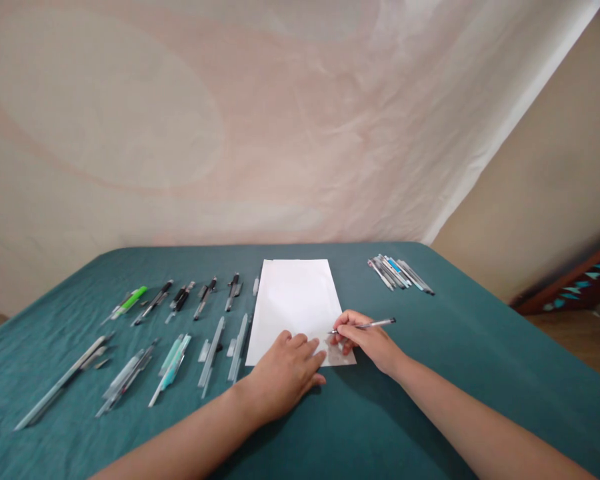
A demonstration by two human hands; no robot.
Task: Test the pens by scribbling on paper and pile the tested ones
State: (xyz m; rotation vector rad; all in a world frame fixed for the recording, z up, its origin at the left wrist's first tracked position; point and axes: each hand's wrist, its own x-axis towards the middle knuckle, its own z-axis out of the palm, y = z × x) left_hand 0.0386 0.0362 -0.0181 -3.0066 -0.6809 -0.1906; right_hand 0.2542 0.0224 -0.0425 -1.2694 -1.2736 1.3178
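Right hand (363, 339) gripping the pen (380, 323) in a writing hold, fingers closed round the barrel near the tip. Pen is a slim straight rod, clear-looking barrel, dark at the far end, tilted low with that end pointing right. It sits over the near right corner of the paper (297, 293); can't tell if the tip touches.

Left hand (289, 365) palm down, fingers loosely spread, fingertips on the near edge of the paper. No object visible in its grip; underside of the palm hidden.

Paper: white, smooth, matte, rectangular, flat. Darker patch by the right hand, looks like shadow.

Cloth (405, 413) under everything: dark green fabric, mostly smooth, fine wrinkles at left.

Left of the paper, two rows of pen parts, slightly blurred. Back row: black-and-clear pieces (207, 298), plus a bright green barrel (133, 300) at the far left end. Front row: long frosted tubes (211, 353), a teal piece (173, 369) among them. Hard plastic by the look.

Right of the paper, well apart: pile (399, 273) of slim sticks, white, grey and blue, lying side by side.

Behind: backdrop (300, 133), pale, creased sheet with big rounded pinkish shapes.
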